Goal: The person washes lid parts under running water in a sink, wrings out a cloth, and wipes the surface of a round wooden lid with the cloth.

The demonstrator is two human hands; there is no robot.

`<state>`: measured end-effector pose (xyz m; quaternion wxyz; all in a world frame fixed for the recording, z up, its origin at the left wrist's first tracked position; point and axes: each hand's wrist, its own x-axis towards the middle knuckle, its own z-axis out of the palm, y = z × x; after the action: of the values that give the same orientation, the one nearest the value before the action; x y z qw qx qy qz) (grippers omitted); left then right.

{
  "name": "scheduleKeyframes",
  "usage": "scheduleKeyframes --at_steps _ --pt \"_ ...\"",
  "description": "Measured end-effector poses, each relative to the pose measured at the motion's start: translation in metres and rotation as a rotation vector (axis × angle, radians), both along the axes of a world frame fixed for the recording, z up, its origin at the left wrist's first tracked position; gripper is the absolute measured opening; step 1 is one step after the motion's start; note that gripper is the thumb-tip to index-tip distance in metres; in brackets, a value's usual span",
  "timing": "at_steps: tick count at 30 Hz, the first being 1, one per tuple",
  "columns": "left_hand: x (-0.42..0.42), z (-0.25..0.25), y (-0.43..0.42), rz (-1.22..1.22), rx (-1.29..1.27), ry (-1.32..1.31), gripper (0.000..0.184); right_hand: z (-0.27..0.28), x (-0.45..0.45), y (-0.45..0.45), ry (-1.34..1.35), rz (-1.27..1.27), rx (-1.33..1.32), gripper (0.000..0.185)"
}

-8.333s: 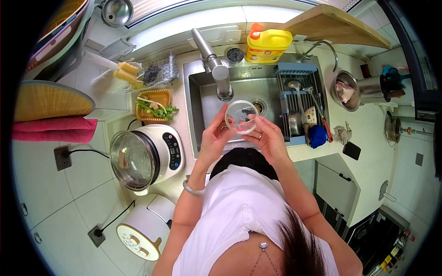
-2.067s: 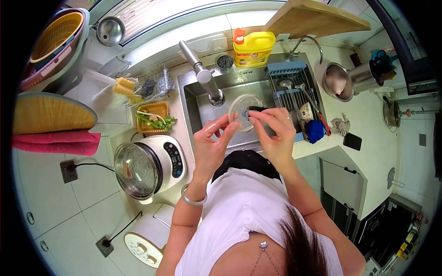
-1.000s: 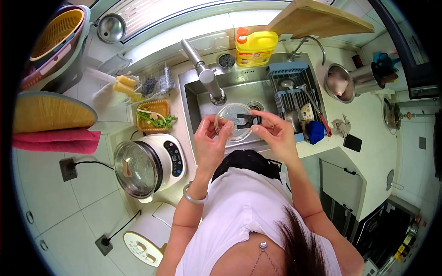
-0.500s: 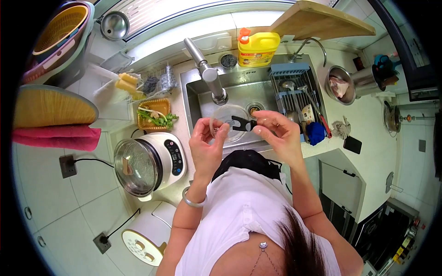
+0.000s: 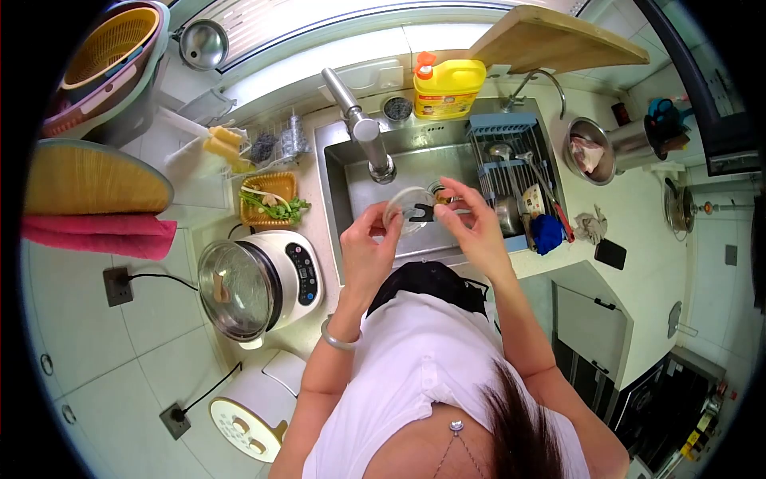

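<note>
Over the front of the steel sink [image 5: 343,188], my left hand [image 5: 371,239] pinches the rim of a round clear container [image 5: 409,199], which is tilted. A small black forked piece [image 5: 421,213] shows against the container's right part. My right hand [image 5: 472,223] is beside it, thumb and fingertips closed around the black piece's right end. Whether the piece is fixed to the container cannot be made out. The faucet [image 5: 367,132] stands just behind my left hand.
A blue-grey rack [image 5: 501,121] with ladles and a bowl sits in the sink's right side. Behind stands a yellow jug [image 5: 449,89]. Left are a tray of greens [image 5: 269,198] and a lidded cooker [image 5: 235,289]. Right are a steel bowl with meat [image 5: 604,169] and a phone [image 5: 610,254].
Earlier both hands held only the clear container; the black piece has since appeared at my right fingertips. Over the last half second my right hand has moved slightly left and the container has tilted.
</note>
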<state>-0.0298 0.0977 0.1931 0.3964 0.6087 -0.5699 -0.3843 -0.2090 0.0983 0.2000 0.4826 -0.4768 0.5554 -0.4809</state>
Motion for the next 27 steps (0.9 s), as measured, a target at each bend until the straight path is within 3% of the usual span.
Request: scheduleKeyframes --at_steps 2,6,9,11,12,15,18,22,25,27 --pt "0.003 -0.002 0.002 -0.117 -0.138 -0.001 0.018 -0.002 0.000 0.005 0.000 0.012 0.053 0.026" --pt "0.005 0.009 -0.003 -0.284 -0.415 -0.018 0.027 -0.008 -0.008 0.003 0.026 0.105 -0.118 0.026" --pt "0.001 0.014 0.000 -0.126 -0.265 0.439 0.044 -0.008 -0.009 0.000 0.021 0.080 -0.304 0.023" --pt "0.012 0.015 0.000 -0.143 0.254 0.671 0.050 -0.004 -0.010 0.002 0.115 0.112 -0.373 0.022" --pt "0.014 0.019 0.001 -0.179 0.295 0.769 0.047 -0.004 -0.011 0.002 0.116 0.113 -0.372 0.022" --pt "0.015 0.029 0.005 -0.215 0.206 0.657 0.047 -0.002 -0.012 0.004 0.023 0.087 -0.373 0.028" --pt "0.014 0.038 0.008 -0.204 0.118 0.578 0.048 0.003 -0.014 0.009 -0.348 0.084 -0.189 0.036" --pt "0.010 0.044 0.011 -0.184 0.074 0.607 0.050 0.011 -0.012 0.011 -0.342 0.062 -0.107 0.036" --pt "0.009 0.046 0.012 -0.262 0.094 0.594 0.044 0.006 -0.006 0.011 -0.379 0.078 -0.067 0.036" --pt "0.008 0.046 0.012 -0.303 0.011 0.594 0.030 0.000 -0.001 0.012 -0.408 0.039 -0.048 0.035"
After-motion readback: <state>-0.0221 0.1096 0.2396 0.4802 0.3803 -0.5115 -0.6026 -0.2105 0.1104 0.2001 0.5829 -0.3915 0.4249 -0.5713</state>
